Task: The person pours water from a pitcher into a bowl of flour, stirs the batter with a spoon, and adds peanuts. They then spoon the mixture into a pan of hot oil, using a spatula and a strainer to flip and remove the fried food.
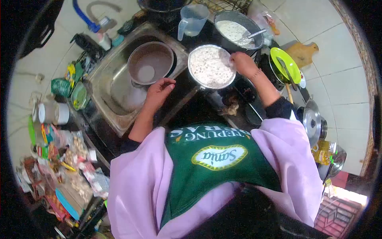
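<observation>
A round metal pan (211, 67) filled with a white, speckled mixture sits on the dark counter in front of me. My right hand (243, 63) is at its right rim, fingers closed together; what they pinch is too small to make out. Over the sink's near right edge, my left hand (160, 89) has its fingers partly spread and holds nothing. It is beside a brownish pot (150, 63) standing in the metal sink (115, 89). Behind the pan, a dark pot (240, 34) holds more white mixture, with a metal utensil (256, 34) resting in it.
A clear measuring jug (193, 20) stands behind the pan. Right of me are a green plate (285, 65), a wooden board (301, 53), a metal lid (312, 121) and oil bottles (324, 152). Packets and a blue-edged board (67, 203) crowd the left.
</observation>
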Tool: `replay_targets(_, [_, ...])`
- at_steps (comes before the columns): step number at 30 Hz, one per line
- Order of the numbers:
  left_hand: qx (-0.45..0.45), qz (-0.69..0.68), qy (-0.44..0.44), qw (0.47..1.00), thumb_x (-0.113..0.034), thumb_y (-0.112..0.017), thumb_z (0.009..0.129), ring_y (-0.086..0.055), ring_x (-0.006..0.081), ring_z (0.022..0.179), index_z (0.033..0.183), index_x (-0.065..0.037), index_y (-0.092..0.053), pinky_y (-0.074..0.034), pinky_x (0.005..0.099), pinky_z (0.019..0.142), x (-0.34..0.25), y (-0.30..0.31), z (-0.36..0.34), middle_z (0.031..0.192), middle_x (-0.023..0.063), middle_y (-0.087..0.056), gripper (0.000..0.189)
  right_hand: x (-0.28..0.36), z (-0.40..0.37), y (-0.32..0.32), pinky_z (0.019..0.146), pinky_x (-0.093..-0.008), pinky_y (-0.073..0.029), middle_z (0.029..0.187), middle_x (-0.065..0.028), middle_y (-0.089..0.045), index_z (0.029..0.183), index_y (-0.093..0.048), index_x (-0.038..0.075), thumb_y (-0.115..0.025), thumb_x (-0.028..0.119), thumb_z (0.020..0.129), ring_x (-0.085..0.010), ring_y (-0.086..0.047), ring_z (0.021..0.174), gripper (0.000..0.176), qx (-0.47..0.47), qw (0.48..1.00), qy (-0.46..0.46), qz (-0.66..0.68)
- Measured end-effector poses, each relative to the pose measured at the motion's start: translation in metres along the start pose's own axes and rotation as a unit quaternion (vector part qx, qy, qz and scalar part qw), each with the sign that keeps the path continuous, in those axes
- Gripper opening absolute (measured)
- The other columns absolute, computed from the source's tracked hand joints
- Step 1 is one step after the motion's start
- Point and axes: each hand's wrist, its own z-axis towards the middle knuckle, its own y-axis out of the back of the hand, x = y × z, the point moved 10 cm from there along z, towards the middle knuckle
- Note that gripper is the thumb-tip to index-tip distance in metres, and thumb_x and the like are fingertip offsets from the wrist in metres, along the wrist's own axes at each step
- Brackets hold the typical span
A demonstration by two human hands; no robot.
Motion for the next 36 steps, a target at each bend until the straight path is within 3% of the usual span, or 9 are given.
replay_targets(4, [0.026, 0.077, -0.001, 0.997, -0.013, -0.062, 0.082, -0.054, 0.0096, 0.085, 0.101, -0.006, -0.060, -0.043, 0.0232, 0.076, -0.002, 0.000, 0.025, 0.094, 0.0026, -0.060, 0.020, 0.026, -0.037, 0.022, 0.074, -0.0379, -0.048, 0.087, -0.0150, -0.061, 0.079, -0.062, 0.006, -0.050, 0.006, 0.074, -0.0295, -0.060, 0.081, 0.013, -0.012, 0.993, 0.003, 0.120])
replay_targets(7, [0.043, 0.127, 0.018, 0.991, -0.015, -0.063, 0.081, -0.056, 0.0112, 0.086, 0.102, -0.006, -0.061, -0.043, 0.0244, 0.077, -0.004, -0.003, 0.038, 0.095, 0.0046, -0.061, 0.023, 0.065, -0.038, 0.000, 0.071, -0.0387, -0.049, 0.086, -0.0141, -0.059, 0.080, -0.061, 0.006, -0.051, 0.005, 0.073, -0.0299, -0.060, 0.078, 0.013, -0.027, 0.991, 0.089, 0.094])
replay_targets(14, [0.042, 0.233, -0.030, 0.971, -0.022, -0.064, 0.080, -0.058, 0.0146, 0.086, 0.103, -0.006, -0.061, -0.045, 0.0277, 0.078, -0.004, 0.028, 0.099, 0.093, 0.0069, -0.063, 0.028, 0.052, 0.027, -0.011, 0.061, -0.0426, -0.050, 0.082, -0.0138, -0.060, 0.080, -0.060, 0.006, -0.050, 0.008, 0.076, -0.0302, -0.062, 0.073, 0.011, -0.161, 0.985, 0.039, -0.054])
replay_targets(17, [0.038, 0.174, -0.023, 0.984, -0.022, -0.064, 0.080, -0.058, 0.0157, 0.088, 0.103, -0.005, -0.061, -0.045, 0.0283, 0.079, -0.017, 0.036, 0.119, 0.093, 0.0077, -0.063, 0.029, 0.007, 0.021, -0.021, 0.059, -0.0443, -0.049, 0.081, -0.0157, -0.062, 0.081, -0.060, 0.005, -0.048, 0.013, 0.079, -0.0315, -0.063, 0.074, 0.014, -0.072, 0.989, -0.071, -0.107])
replay_targets(20, [0.040, 0.178, -0.025, 0.983, -0.024, -0.064, 0.080, -0.058, 0.0163, 0.091, 0.106, -0.002, -0.060, -0.044, 0.0286, 0.083, -0.022, 0.034, 0.139, 0.095, 0.0083, -0.063, 0.034, -0.009, -0.008, -0.013, 0.064, -0.0426, -0.047, 0.083, -0.0147, -0.062, 0.084, -0.059, 0.008, -0.053, 0.016, 0.077, -0.0322, -0.061, 0.074, 0.013, 0.063, 0.985, -0.160, -0.031])
replay_targets(27, [-0.164, 0.243, -0.130, 0.947, -0.045, -0.062, 0.078, -0.059, 0.0275, 0.095, 0.107, 0.002, -0.058, -0.043, 0.0374, 0.085, -0.059, 0.042, 0.238, 0.108, 0.0183, -0.060, 0.055, 0.053, -0.022, -0.021, 0.064, -0.0403, -0.047, 0.083, -0.0104, -0.060, 0.083, -0.059, 0.011, -0.055, 0.018, 0.076, -0.0299, -0.060, 0.077, 0.010, 0.031, 0.994, -0.085, 0.064])
replay_targets(30, [-0.035, 0.234, -0.071, 0.969, -0.050, -0.060, 0.077, -0.061, 0.0275, 0.084, 0.099, 0.005, -0.061, -0.044, 0.0378, 0.076, -0.063, 0.008, 0.275, 0.094, 0.0197, -0.063, 0.058, 0.072, 0.005, -0.020, 0.065, -0.0408, -0.049, 0.086, -0.0128, -0.061, 0.086, -0.062, 0.011, -0.049, 0.014, 0.077, -0.0303, -0.061, 0.079, 0.015, -0.050, 0.998, -0.048, -0.010])
replay_targets(33, [-0.060, 0.009, 0.081, 0.995, -0.052, -0.060, 0.075, -0.058, 0.0226, 0.090, 0.103, -0.002, -0.062, -0.042, 0.0369, 0.075, -0.013, 0.002, 0.300, 0.089, 0.0163, -0.063, 0.056, 0.051, 0.021, -0.004, 0.065, -0.0398, -0.050, 0.084, -0.0131, -0.060, 0.088, -0.063, 0.009, -0.050, 0.009, 0.075, -0.0297, -0.061, 0.078, 0.018, -0.156, 0.985, -0.047, -0.055])
replay_targets(36, [-0.108, 0.019, 0.063, 0.992, -0.041, -0.060, 0.079, -0.059, 0.0203, 0.086, 0.099, -0.003, -0.062, -0.044, 0.0380, 0.073, -0.016, 0.010, 0.293, 0.087, 0.0143, -0.062, 0.043, 0.008, 0.008, -0.011, 0.066, -0.0391, -0.050, 0.085, -0.0134, -0.062, 0.088, -0.063, 0.009, -0.051, 0.011, 0.074, -0.0300, -0.062, 0.079, 0.018, -0.088, 0.980, -0.132, -0.123])
